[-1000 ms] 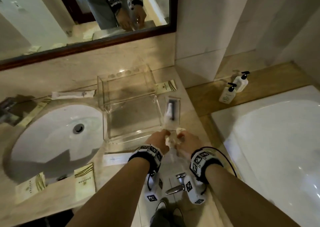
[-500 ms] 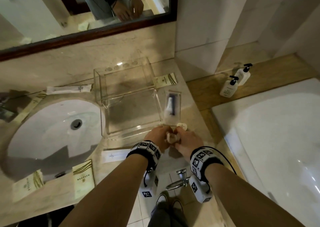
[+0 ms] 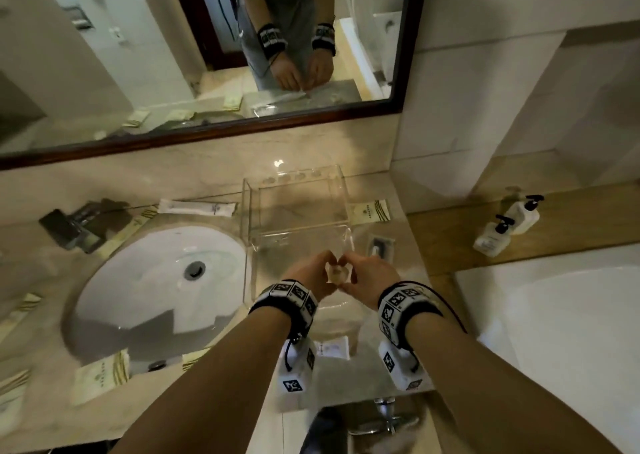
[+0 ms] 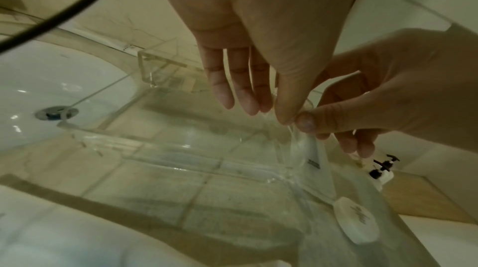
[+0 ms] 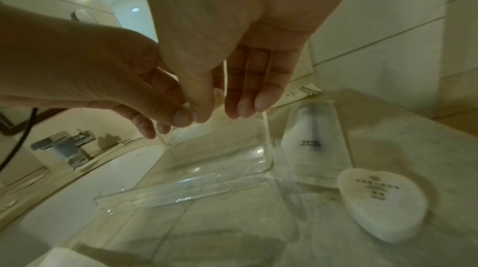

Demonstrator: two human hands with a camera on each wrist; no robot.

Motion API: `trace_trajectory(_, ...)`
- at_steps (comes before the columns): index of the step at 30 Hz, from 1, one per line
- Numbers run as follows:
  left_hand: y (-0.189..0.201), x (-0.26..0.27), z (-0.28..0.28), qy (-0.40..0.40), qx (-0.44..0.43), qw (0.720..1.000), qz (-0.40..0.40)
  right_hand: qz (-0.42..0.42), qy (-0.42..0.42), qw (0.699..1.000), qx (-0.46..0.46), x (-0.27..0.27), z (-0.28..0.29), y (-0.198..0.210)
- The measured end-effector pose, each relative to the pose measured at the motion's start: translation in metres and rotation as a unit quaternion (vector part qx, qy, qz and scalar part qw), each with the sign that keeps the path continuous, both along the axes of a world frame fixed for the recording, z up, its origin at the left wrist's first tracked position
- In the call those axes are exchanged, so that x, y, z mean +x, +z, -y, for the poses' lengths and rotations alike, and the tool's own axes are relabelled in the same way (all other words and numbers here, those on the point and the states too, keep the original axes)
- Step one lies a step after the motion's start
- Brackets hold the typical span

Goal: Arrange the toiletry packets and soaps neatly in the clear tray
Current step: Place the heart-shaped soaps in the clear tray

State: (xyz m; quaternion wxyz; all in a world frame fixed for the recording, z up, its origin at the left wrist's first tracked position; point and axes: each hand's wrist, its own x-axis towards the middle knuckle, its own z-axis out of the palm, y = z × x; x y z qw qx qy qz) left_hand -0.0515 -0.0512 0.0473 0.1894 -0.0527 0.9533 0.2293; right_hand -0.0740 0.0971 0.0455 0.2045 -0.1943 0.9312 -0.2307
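Note:
The clear tray point(image 3: 294, 182) stands on the marble counter beside the sink, with nothing visible in it. Over its near right corner my left hand point(image 3: 311, 273) and right hand point(image 3: 367, 275) meet and together pinch a small pale soap point(image 3: 337, 272) by thumb and fingertips. The wrist views show the thumbs touching, with the cream soap point(image 5: 218, 97) behind the right thumb. A round white soap point(image 5: 380, 200) and a clear packet point(image 5: 314, 144) lie on the counter right of the tray point(image 5: 267, 138). The head view shows only the packet point(image 3: 381, 247).
A long white packet point(image 3: 197, 208) and a cream packet point(image 3: 369, 210) lie near the tray's back corners. More cream packets point(image 3: 104, 372) lie along the sink's point(image 3: 156, 280) front edge. A white packet point(image 3: 334, 348) lies under my wrists. Two pump bottles point(image 3: 505, 225) stand by the bathtub.
Both hands have lifted from the counter's front and moved forward, carrying the small pale soap over the tray's near right corner.

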Motion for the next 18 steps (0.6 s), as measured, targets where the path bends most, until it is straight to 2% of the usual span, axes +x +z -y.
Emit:
trace_trajectory(3,-0.015,-0.010,0.010,0.019,0.009,1.000,0.014,0.011,0.016,1.000,0.024,-0.016,0.013,-0.011)
trace_trajectory(10,-0.050,-0.049,0.017,0.004,0.027,0.999,0.035,0.050,0.008,0.995,0.088,-0.053,0.027,-0.032)
trace_trajectory(18,-0.069,-0.080,0.012,0.027,0.030,0.998,0.045,0.047,0.042,0.989,0.135,-0.086,0.031,-0.042)
